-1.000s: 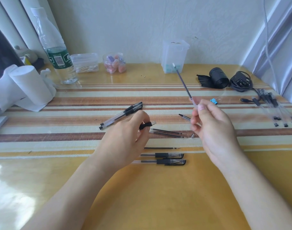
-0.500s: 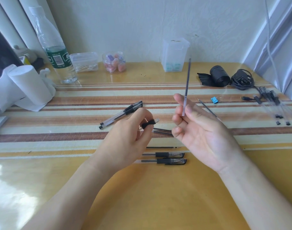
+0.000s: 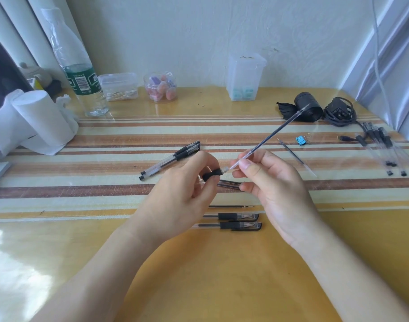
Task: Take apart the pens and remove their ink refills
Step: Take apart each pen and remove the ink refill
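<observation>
My left hand (image 3: 182,196) pinches a short black pen grip section (image 3: 211,175) whose clear end points right. My right hand (image 3: 273,182) holds a thin clear ink refill (image 3: 272,135) between thumb and forefinger. The refill slants up to the right, and its near end touches the grip section's clear end. Two capped pens (image 3: 171,159) lie to the left. Two more pens (image 3: 236,220) lie in front, near my wrists. Loose refills rest on the table: one (image 3: 231,206) below my hands, a pair (image 3: 229,183) partly hidden under them, and one (image 3: 291,154) to the right.
Several clear pen barrels (image 3: 384,147) lie at the far right beside a black cable bundle (image 3: 339,112) and a black roll (image 3: 308,110). A blue binder clip (image 3: 301,140), a water bottle (image 3: 82,84), plastic containers (image 3: 245,77) and tissue rolls (image 3: 34,122) line the back and left.
My right hand turned the refill from upright to slanting right and lowered its near end onto the grip section. The left hand stayed nearly still.
</observation>
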